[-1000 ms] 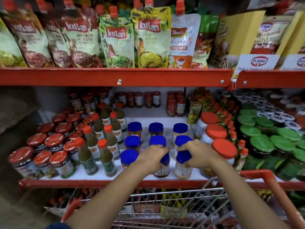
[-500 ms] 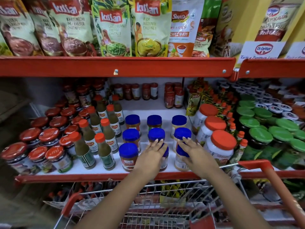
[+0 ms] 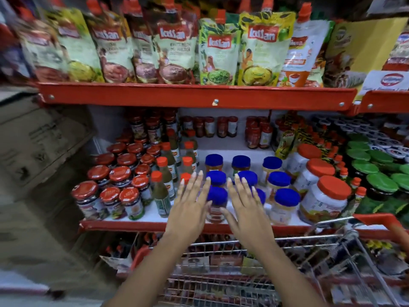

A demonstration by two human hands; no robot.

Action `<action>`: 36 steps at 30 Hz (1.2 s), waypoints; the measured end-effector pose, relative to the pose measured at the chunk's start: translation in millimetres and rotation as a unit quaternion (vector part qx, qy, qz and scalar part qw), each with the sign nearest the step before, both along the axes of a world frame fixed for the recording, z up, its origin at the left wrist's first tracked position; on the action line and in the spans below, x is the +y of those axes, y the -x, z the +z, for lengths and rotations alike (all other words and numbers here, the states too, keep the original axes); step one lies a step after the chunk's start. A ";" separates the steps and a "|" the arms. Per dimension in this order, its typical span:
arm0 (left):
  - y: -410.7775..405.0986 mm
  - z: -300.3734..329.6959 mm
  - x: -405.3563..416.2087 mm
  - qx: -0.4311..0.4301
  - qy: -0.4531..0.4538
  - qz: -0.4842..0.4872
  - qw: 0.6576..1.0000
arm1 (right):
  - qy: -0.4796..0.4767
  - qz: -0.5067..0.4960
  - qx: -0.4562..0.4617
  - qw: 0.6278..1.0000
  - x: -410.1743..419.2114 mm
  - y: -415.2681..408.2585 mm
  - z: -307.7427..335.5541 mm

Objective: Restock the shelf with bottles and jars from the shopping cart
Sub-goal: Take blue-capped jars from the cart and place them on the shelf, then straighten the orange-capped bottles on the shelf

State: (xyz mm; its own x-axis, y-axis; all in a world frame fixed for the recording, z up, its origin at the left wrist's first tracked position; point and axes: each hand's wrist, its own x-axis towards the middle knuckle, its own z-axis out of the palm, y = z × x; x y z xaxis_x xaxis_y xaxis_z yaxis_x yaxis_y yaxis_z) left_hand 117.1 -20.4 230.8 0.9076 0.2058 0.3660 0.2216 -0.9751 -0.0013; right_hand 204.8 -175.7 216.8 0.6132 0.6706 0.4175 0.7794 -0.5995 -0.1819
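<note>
Nearest the camera: a shopping cart [image 3: 254,258] of thin chromed wire mesh with an orange plastic handle; its contents are blurred and cannot be identified. Two bare forearms reach over it toward the shelf [image 3: 137,224], a white deck with a glossy orange-red metal front lip. Left hand [image 3: 188,209] is flat, fingers [image 3: 200,180] spread and straight, gripping nothing; right hand [image 3: 245,209] likewise splayed and empty. Between them, at the shelf's front edge, stands a blue-lidded jar [image 3: 215,204], cylindrical, clear wall, reddish contents; the thumbs lie close to its sides, contact cannot be told. More blue-lidded jars [image 3: 278,180] stand behind and to the right in three rows. Toward the left end: slim green sauce bottles [image 3: 162,196] with orange caps, then squat red-lidded jars [image 3: 115,185] packed tight. Toward the right end: large white tubs [image 3: 323,202] with orange screw lids, then green-lidded jars [image 3: 380,182]. At the back edge, small dark red jars [image 3: 208,127]. On the upper shelf [image 3: 199,94], glossy soft spouted pouches [image 3: 219,49] stand upright.
</note>
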 end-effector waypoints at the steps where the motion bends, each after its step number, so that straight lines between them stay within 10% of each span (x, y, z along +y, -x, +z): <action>1: 6.8 4.3 11.6 -0.009 -0.003 0.009 1.000 | -0.009 0.012 0.004 1.000 12.9 6.5 2.9; 18: 20.6 44.7 162.1 0.123 0.107 -0.073 0.984 | 0.154 -0.009 0.070 0.986 153.6 14.3 93.6; 36: 17.3 52.7 152.7 0.061 0.170 -0.021 0.983 | 0.128 -0.007 0.132 0.983 151.8 1.9 94.7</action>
State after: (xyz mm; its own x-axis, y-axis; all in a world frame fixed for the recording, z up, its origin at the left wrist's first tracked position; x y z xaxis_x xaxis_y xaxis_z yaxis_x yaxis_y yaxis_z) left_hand 99.8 132.2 283.5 0.9505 0.2592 0.1711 0.1996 -0.9318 0.3031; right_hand 202.9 -23.9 311.4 0.6877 0.7233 0.0623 0.7165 -0.6625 -0.2181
